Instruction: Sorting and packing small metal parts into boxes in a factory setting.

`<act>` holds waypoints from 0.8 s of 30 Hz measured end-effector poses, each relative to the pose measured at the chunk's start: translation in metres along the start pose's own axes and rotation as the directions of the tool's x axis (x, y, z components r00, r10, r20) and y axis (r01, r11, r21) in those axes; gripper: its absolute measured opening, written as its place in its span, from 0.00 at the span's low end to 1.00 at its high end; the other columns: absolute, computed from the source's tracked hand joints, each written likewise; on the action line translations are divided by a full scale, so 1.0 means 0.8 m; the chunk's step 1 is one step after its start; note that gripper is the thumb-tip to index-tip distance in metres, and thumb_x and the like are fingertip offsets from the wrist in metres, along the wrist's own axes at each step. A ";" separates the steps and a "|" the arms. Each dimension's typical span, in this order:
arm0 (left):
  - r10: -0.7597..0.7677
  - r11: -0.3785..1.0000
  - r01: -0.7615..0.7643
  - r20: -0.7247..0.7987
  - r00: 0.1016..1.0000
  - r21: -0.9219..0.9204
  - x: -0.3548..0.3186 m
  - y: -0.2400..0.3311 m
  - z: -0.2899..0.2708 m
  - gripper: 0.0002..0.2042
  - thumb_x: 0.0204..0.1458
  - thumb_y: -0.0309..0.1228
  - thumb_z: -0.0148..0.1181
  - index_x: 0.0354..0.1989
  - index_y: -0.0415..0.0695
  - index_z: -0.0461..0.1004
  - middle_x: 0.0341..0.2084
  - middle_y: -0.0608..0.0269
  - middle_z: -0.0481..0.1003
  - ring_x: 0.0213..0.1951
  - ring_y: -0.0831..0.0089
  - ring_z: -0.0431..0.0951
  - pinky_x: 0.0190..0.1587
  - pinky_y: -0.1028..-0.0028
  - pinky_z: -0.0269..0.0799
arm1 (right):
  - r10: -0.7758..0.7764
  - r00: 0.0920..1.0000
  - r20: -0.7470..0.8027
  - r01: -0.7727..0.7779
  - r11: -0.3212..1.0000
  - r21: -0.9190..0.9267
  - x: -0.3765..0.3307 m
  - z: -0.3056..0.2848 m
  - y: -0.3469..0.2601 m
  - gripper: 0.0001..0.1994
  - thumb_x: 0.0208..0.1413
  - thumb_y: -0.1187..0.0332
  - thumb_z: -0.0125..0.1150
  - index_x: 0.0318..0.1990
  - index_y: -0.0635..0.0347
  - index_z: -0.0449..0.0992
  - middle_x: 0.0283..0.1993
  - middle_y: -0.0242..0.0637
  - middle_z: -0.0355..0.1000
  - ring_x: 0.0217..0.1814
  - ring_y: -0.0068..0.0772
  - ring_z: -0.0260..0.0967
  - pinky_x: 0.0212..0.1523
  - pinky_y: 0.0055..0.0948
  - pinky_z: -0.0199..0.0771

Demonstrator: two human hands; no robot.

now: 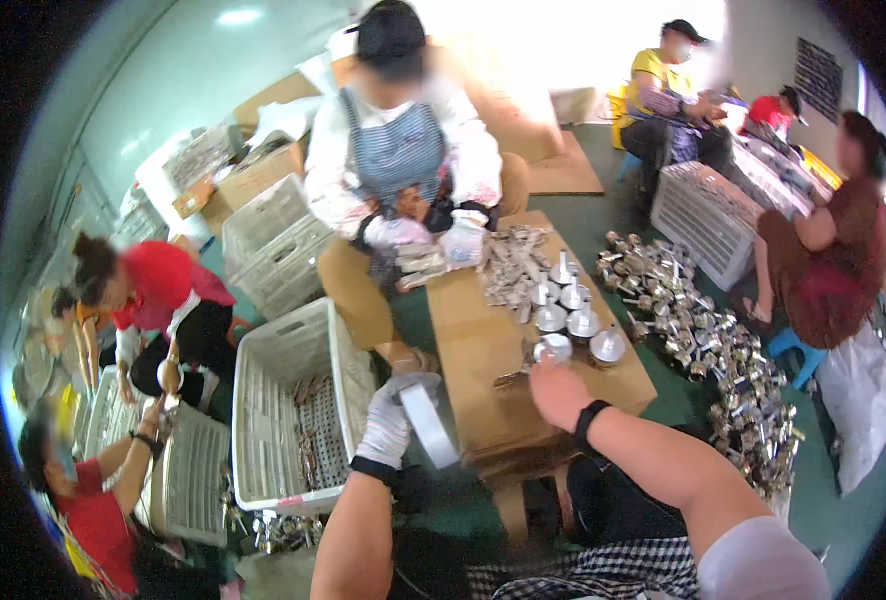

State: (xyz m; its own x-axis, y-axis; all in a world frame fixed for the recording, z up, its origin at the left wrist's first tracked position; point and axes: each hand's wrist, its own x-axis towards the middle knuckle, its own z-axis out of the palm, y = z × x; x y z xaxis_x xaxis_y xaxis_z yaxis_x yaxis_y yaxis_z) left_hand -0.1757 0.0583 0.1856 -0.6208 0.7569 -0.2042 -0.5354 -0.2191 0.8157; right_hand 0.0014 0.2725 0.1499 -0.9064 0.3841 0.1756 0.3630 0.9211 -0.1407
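Observation:
My left hand (pixel 384 428), in a white glove, grips a wide white roll (pixel 429 425) that looks like tape, beside the table's left edge. My bare right hand (pixel 560 392) reaches over the cardboard-covered table (pixel 493 430), its fingers closed at a silver cup-shaped metal part (pixel 555 347); the fingertips are partly hidden. Just beyond stand several silver funnel-shaped metal parts (pixel 583 320) with thin upright stems. A heap of small flat greyish pieces (pixel 516 262) lies at the table's far side. Some small dark pieces (pixel 513 378) lie left of my right hand.
Across the table sits a person in a striped apron (pixel 398 150), gloved hands holding greyish pieces. A white plastic crate (pixel 253 430) stands at my left. Many metal fittings (pixel 703 330) cover the floor at right, near a white sack (pixel 856 410). Other people work on both sides.

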 end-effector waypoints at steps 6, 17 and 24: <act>-0.100 0.989 0.089 -0.091 0.991 -0.121 -0.016 0.017 0.022 0.15 0.48 0.42 0.50 0.40 0.45 0.68 0.29 0.63 0.72 0.29 0.69 0.73 0.34 0.71 0.71 | 0.015 0.997 0.077 -0.031 0.980 0.199 0.017 0.007 -0.025 0.11 0.51 0.73 0.41 0.37 0.70 0.67 0.31 0.56 0.69 0.33 0.51 0.69 0.34 0.43 0.70; -0.253 0.967 0.247 0.178 0.951 0.057 0.011 0.050 -0.003 0.23 0.53 0.53 0.40 0.46 0.47 0.66 0.46 0.55 0.67 0.50 0.58 0.63 0.54 0.61 0.57 | 0.135 0.977 0.165 -0.208 0.422 0.882 -0.005 -0.134 0.005 0.10 0.48 0.73 0.50 0.22 0.72 0.71 0.20 0.49 0.71 0.17 0.40 0.71 0.17 0.32 0.72; -0.207 0.976 0.191 0.171 0.963 0.102 0.020 0.046 0.001 0.18 0.55 0.47 0.39 0.39 0.48 0.68 0.38 0.60 0.70 0.42 0.60 0.68 0.47 0.60 0.63 | 0.212 0.961 0.178 -0.078 -0.411 0.909 0.014 -0.124 0.015 0.11 0.55 0.61 0.52 0.30 0.59 0.71 0.28 0.29 0.67 0.30 0.20 0.64 0.31 0.22 0.67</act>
State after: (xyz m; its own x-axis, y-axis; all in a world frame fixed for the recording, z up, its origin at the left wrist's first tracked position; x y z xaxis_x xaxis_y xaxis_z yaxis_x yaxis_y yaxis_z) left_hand -0.2047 0.0629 0.2131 -0.3898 0.8796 -0.2729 -0.5829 -0.0062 0.8125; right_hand 0.0174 0.2941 0.2470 -0.8327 0.5526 -0.0345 -0.2744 -0.4660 -0.8412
